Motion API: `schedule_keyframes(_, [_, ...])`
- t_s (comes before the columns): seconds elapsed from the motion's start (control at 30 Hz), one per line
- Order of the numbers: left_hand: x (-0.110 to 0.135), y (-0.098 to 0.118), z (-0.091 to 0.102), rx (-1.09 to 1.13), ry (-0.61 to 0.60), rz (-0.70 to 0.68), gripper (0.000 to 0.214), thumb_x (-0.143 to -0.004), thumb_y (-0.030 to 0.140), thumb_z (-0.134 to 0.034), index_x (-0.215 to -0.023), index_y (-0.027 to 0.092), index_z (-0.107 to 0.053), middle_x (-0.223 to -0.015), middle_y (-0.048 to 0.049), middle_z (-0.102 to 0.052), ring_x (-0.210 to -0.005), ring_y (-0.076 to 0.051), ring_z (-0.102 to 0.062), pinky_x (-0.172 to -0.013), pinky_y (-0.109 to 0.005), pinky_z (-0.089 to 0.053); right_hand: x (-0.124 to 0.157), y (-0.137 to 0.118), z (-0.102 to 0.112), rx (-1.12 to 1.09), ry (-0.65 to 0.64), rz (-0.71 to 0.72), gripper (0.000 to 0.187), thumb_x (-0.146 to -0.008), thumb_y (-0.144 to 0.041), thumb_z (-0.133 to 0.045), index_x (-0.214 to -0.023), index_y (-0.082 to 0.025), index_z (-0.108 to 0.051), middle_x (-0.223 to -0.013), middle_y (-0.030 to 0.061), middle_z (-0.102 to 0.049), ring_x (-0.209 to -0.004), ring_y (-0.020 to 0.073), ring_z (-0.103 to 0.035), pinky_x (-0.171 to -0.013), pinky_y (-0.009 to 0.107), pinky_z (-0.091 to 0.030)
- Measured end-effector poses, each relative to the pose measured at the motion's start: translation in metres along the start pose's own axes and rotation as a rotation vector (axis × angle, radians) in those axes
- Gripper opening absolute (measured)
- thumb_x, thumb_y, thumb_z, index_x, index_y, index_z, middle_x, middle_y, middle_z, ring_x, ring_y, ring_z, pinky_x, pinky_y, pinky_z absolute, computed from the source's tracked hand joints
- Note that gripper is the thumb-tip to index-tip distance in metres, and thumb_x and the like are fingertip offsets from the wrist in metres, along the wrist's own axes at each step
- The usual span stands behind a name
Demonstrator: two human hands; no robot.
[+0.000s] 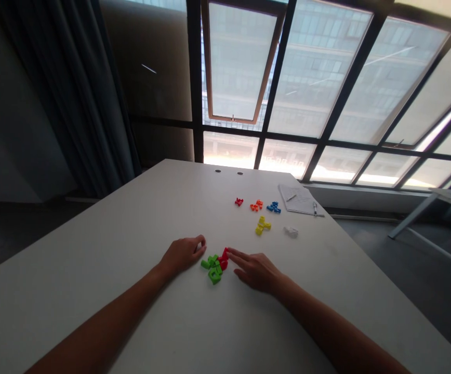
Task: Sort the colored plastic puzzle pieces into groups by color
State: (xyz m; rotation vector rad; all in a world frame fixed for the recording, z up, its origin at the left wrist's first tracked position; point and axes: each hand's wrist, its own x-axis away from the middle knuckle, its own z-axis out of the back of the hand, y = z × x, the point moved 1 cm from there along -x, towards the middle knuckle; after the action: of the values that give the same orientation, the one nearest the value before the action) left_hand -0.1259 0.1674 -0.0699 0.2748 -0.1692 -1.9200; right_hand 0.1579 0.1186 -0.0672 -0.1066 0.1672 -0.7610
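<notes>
Several small green plastic pieces (214, 270) lie in a loose cluster on the white table (163, 332), between my two hands. Red plastic pieces (223, 259) lie against the right side of that cluster. My right hand (257, 270) has its fingers stretched out, with the fingertips at the upper red piece; whether they press on it I cannot tell. My left hand (182, 253) rests on the table just left of the green pieces, apart from them. Its fingers are curled, thumb and forefinger close together, and I cannot make out anything between them.
Farther back lie small groups of red (239, 201), orange (256, 205), blue (274, 207) and yellow pieces (262, 225). White or clear pieces (291, 232) are to their right. Paper sheets (299, 197) with pens (315, 209) lie near the table's right edge. Windows stand behind the table.
</notes>
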Motion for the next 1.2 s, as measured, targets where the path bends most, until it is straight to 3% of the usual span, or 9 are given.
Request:
schedule_keyframes(0.3, [-0.001, 0.002, 0.003, -0.006, -0.026, 0.013, 0.02, -0.097, 0.041, -0.048, -0.1, 0.027, -0.063, -0.086, -0.0011, -0.073, -0.074, -0.018, -0.066, -0.066, -0.026, -0.038, -0.021, 0.01, 0.001, 0.062, -0.017, -0.168, 0.056, -0.104, -0.047, -0.036, -0.158, -0.032, -0.032, -0.161, 0.0057, -0.037, -0.11, 0.0245, -0.069, -0.09, 0.038, -0.056])
schedule_keyframes(0.57, [-0.001, 0.0, 0.003, 0.006, -0.041, -0.009, 0.018, -0.097, 0.038, -0.047, -0.098, 0.027, -0.061, -0.084, -0.0004, -0.073, -0.074, -0.018, -0.067, -0.065, -0.026, -0.037, -0.098, 0.063, 0.009, 0.128, -0.047, -0.449, 0.055, -0.098, -0.033, -0.041, -0.153, -0.028, -0.042, -0.16, 0.0065, -0.04, -0.113, 0.0261, -0.067, -0.093, 0.039, -0.052])
schedule_keyframes(0.87, [-0.003, -0.005, -0.002, 0.023, -0.057, -0.019, 0.02, -0.098, 0.041, -0.046, -0.099, 0.028, -0.061, -0.082, 0.0003, -0.073, -0.074, -0.019, -0.068, -0.066, -0.027, -0.037, -0.163, 0.098, -0.005, 0.177, 0.018, -0.634, 0.057, -0.098, -0.021, -0.037, -0.154, -0.016, -0.038, -0.161, 0.0188, -0.034, -0.114, 0.0274, -0.067, -0.089, 0.038, -0.053])
schedule_keyframes(0.97, [-0.003, -0.005, -0.003, 0.02, -0.06, -0.017, 0.021, -0.098, 0.042, -0.045, -0.099, 0.028, -0.061, -0.082, 0.0001, -0.073, -0.075, -0.019, -0.068, -0.067, -0.028, -0.038, -0.17, 0.102, -0.008, 0.181, 0.021, -0.658, 0.059, -0.098, -0.023, -0.038, -0.156, -0.015, -0.034, -0.162, 0.0218, -0.029, -0.117, 0.0291, -0.066, -0.09, 0.04, -0.053])
schedule_keyframes(1.1, [-0.003, -0.005, -0.002, 0.011, -0.06, -0.015, 0.021, -0.098, 0.041, -0.045, -0.1, 0.028, -0.061, -0.083, -0.0008, -0.073, -0.075, -0.019, -0.068, -0.067, -0.027, -0.038, -0.163, 0.097, -0.008, 0.19, 0.042, -0.656, 0.06, -0.1, -0.024, -0.036, -0.16, -0.021, -0.027, -0.165, 0.0179, -0.025, -0.118, 0.027, -0.066, -0.092, 0.038, -0.054])
schedule_keyframes(1.2, [-0.003, -0.004, -0.002, 0.016, -0.057, -0.018, 0.02, -0.098, 0.041, -0.046, -0.099, 0.027, -0.061, -0.084, -0.0007, -0.073, -0.075, -0.019, -0.068, -0.067, -0.027, -0.038, -0.148, 0.085, -0.011, 0.143, 0.146, -0.563, 0.054, -0.101, -0.021, -0.035, -0.155, -0.022, -0.039, -0.161, 0.0117, -0.037, -0.121, 0.0231, -0.065, -0.098, 0.036, -0.053])
